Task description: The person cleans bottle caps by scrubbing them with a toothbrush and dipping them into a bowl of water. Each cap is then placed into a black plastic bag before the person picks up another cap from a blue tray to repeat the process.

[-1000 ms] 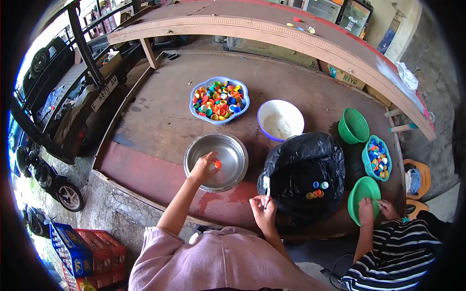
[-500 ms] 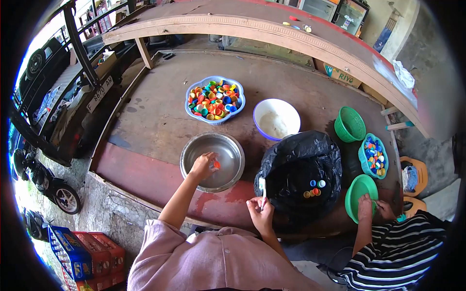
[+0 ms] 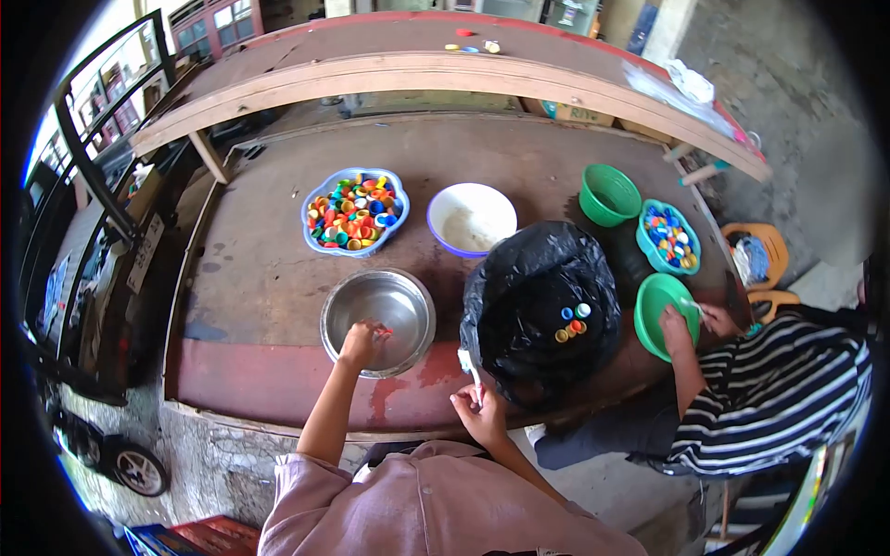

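Worktop [image 3: 278, 278]: brown board with a red strip along its near edge. Black bag [image 3: 519, 278]: at the near edge, right of centre, with loose caps [image 3: 568, 324] lying in its hollow. Steel bowl [image 3: 394, 301]: just left of the bag, close to the near edge. The left arm reaches forward across the near edge with the forearm straight. The left hand [image 3: 358, 345] is palm-down over the bowl's near rim, fingers curled narrow and pinching a red cap [image 3: 384, 330]. The cap sits at the fingertips on the hand's far side, inside the bowl. The right hand [image 3: 480, 410] is drawn in at the near edge between bowl and bag, fist closed on a brush [image 3: 466, 361]. The brush's white head stands clear beyond the fingers, toward the bag. A co-worker's hand [image 3: 673, 326] rests in a green basin [image 3: 660, 289] at the right near corner.
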### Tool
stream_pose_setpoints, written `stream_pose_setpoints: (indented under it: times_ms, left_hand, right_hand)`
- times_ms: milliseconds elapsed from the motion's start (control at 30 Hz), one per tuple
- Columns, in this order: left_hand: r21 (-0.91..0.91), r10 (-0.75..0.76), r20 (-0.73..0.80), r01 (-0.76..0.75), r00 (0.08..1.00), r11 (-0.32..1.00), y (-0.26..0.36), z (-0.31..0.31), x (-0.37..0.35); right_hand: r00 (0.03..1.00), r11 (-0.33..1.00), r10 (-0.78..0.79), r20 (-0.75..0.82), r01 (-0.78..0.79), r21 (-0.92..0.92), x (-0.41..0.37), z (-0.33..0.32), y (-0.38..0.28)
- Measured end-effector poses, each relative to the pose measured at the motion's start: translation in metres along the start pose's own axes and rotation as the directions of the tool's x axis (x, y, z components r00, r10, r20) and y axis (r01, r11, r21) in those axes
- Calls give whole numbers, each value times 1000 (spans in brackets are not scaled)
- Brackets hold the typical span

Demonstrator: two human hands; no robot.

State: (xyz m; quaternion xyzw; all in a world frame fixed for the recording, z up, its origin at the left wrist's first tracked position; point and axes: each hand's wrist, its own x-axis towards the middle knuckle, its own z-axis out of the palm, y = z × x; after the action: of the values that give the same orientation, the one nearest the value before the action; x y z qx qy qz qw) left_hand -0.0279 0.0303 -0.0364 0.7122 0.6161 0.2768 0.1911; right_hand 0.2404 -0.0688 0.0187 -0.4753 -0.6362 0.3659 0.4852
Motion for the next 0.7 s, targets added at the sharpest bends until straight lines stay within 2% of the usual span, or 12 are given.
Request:
stream_pose_setpoints:
  times_ms: [67,100,133,200,333,400,467,533,567,700]
  left_hand:
    - [-57,2,-63,-5,998,998,-1,-2,1]
    - [-82,-74,85,81,994,993,6,-7,-3]
    - [-85,-60,94,68,994,994,2,-4,-4]
    - [4,54,-57,-53,997,999,-6,-2,-2]
    - [5,19,-1,-19,1000,1000,12,-12,-8]
    - [204,34,87,-51,996,978,19,-16,-11]
    - [177,37,51,-45,998,983,18,-14,-9]
    - [105,-16,133,2,991,994,21,-17,-10]
    - [1,30,27,-30,999,1000,9,-9,-9]
    - [-56,90,54,-87,994,995,-3,-5,-4]
  right_hand:
    - [1000,1000,19,-8,-19,18,-5,2,-8]
    - [1000,1000,-9,-22,9,-12,-8,3,-9]
    - [999,1000,-6,-38,5,-18,-11,3,-10]
    - [998,1000,3,-62,-4,-28,-18,4,-12]
    - [991,999,16,-136,-21,-35,-28,6,-21]
    - [989,998,43,-143,-48,-29,-34,6,-24]
    - [985,997,57,-161,-64,-41,-38,8,-26]
    - [982,995,72,-173,-82,-51,-44,9,-28]
    - [981,995,71,-178,-81,-52,-46,11,-28]
    - [982,993,70,-174,-85,-78,-52,16,-32]
